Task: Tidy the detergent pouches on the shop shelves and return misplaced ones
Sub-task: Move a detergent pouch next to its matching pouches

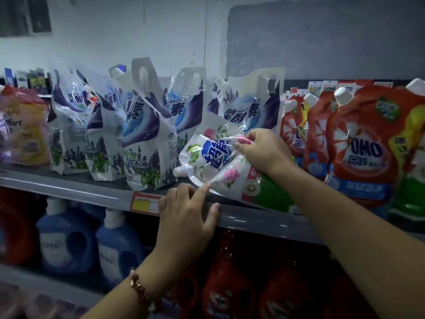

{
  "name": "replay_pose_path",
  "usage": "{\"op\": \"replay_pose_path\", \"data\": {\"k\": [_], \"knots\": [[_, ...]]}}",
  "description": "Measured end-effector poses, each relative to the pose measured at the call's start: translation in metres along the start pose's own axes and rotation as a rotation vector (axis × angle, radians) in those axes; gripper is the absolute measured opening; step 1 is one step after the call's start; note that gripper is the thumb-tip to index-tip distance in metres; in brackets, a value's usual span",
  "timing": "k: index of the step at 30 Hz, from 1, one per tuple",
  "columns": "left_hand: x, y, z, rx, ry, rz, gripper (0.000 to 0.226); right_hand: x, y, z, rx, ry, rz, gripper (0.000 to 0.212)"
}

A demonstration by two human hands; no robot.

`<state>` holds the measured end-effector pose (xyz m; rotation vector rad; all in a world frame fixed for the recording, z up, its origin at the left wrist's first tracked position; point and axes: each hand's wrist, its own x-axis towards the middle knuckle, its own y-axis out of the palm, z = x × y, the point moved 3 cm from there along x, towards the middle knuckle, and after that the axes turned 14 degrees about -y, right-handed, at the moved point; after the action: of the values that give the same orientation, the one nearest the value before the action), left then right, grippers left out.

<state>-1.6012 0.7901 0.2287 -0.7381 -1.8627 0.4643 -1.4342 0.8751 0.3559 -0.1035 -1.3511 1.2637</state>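
Observation:
A small white pouch with a blue logo and pink roses [216,162] hangs tilted over the shelf's front, its spout pointing left. My right hand [259,153] grips its upper right edge. My left hand [186,215] rests on the shelf edge [92,192] with the index finger stretched up, touching the pouch's lower edge. Behind stands a row of white-and-purple lavender pouches [147,134], some leaning. Red OMO pouches [361,146] fill the shelf to the right.
A green pouch [273,192] lies under the held one. Pink and yellow packs [25,127] sit at far left. Blue bottles [66,236] and red bottles [227,288] stand on the lower shelf. A red price tag [145,202] is on the rail.

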Motion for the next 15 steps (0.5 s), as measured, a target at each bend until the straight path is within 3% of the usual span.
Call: {"op": "replay_pose_path", "data": {"k": [3, 6, 10, 12, 15], "knots": [[0.011, -0.009, -0.014, -0.124, -0.056, 0.11, 0.078, 0.001, -0.015, -0.002, 0.214, 0.044, -0.139, 0.024], [0.025, -0.022, -0.038, -0.41, -0.031, 0.238, 0.088, -0.001, -0.027, -0.001, 0.609, 0.163, -0.296, 0.014], [0.046, -0.022, -0.069, -0.717, -0.018, 0.387, 0.119, -0.006, -0.026, 0.001, 1.037, 0.37, -0.421, 0.009], [0.059, -0.018, -0.07, -0.74, -0.059, 0.354, 0.132, -0.009, -0.018, 0.002, 1.196, 0.473, -0.417, 0.014], [0.077, -0.011, -0.059, -0.594, -0.03, 0.304, 0.137, -0.017, -0.006, 0.008, 1.38, 0.599, -0.387, 0.024]]}}
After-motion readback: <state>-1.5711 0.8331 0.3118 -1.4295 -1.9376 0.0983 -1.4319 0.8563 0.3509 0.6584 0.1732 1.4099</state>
